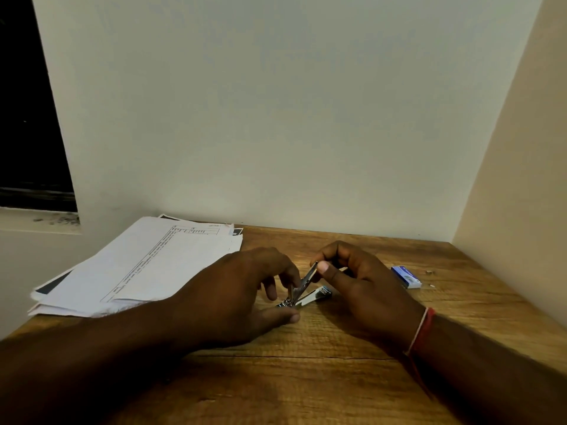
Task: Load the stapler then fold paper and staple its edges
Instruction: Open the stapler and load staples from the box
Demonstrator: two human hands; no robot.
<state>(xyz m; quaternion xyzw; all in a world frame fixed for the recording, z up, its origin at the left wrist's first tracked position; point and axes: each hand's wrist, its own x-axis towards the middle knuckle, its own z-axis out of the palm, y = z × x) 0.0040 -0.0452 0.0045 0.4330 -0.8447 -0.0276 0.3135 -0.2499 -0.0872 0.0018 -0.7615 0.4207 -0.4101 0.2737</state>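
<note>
two hands meet on the stapler [302, 291], which sits near the middle of the wooden surface [306, 378] in my feed. the stapler is hinged open: its base lies flat on the surface, and its upper arm tilts up and to the right from the hinge.

the left hand [242, 289] reaches in from the stapler's left and holds the hinge end. its thumb lies along the stapler's near side, one fingertip presses down by the hinge, and the other fingers are curled above. i cannot tell whether any staples sit under that fingertip; the spot is too small and dark.

the right hand [359, 283] sits just right of the stapler and pinches the raised tip of the upper arm between thumb and forefinger, with its other fingers curled behind. a red thread [422, 332] circles that wrist.

the paper [138, 265], a loose stack of printed sheets, lies left of the stapler and farther back, reaching toward the wall. the left forearm crosses in front of its near edge.

a small blue and white box [406, 277] lies flat well to the right of the stapler, beyond the right hand. a couple of pale specks lie just beside the box, too small for me to make out.
</note>
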